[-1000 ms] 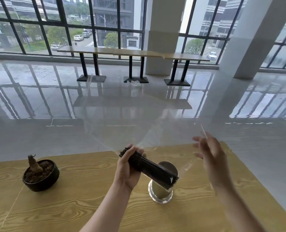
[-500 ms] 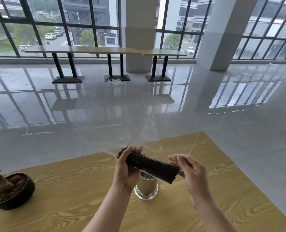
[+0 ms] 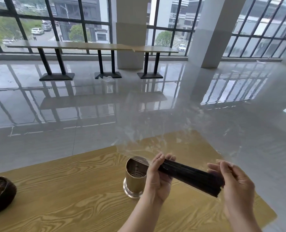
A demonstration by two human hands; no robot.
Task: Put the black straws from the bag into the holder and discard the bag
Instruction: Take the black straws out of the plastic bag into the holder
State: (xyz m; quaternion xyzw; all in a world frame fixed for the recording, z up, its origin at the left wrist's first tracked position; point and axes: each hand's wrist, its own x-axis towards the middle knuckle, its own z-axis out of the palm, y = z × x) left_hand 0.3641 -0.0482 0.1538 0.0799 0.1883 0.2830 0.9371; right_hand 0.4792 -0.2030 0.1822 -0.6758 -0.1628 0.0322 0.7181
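Black straws [image 3: 189,177] are held as a bundle just beside the holder [image 3: 134,180]. One end is gripped by the left hand [image 3: 157,180], the other by the right hand [image 3: 235,183]; the clear bag [image 3: 155,141] is trailed upward. Bag removal is judged under way; next, the bundle must be upended over the holder.

No text reads clearly; a faint sign on the building [image 3: 174,15] outside, upper middle of the frame, is too blurred.
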